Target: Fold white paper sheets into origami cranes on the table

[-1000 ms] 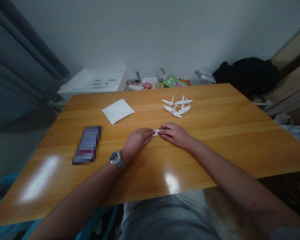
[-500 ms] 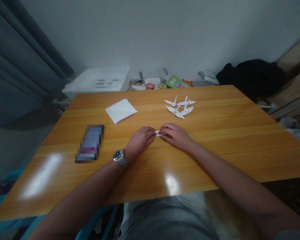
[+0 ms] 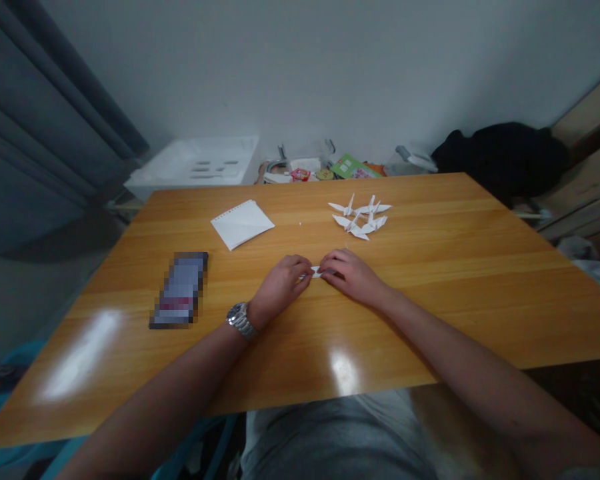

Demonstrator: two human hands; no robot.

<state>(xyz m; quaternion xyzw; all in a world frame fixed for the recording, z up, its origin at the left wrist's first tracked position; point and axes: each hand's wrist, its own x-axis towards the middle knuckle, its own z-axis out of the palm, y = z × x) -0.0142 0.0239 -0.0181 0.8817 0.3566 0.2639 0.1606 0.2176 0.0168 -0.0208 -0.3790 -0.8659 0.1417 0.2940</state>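
Note:
A small folded piece of white paper (image 3: 316, 271) lies between my hands, just above the tabletop or on it; which one I cannot tell. My left hand (image 3: 283, 281), with a metal watch (image 3: 241, 320) on its wrist, pinches the paper's left end. On the other end, the fingers of my right hand (image 3: 353, 275) are closed. Both sets of fingertips hide much of the paper. Beyond my right hand sits a cluster of several white paper cranes (image 3: 361, 217), wings spread and touching one another.
A stack of white paper sheets (image 3: 243, 225) with a perforated edge lies at the back left of the wooden table (image 3: 460, 267). Nearer me on the left is a phone (image 3: 180, 291), blurred out. Behind the table stand a white plastic tray (image 3: 180, 160) and a green booklet (image 3: 353, 167).
My fingers have shifted slightly on the folded paper, and a little more of its left part shows. The whole view has tipped up a touch; the cranes and sheets stay put.

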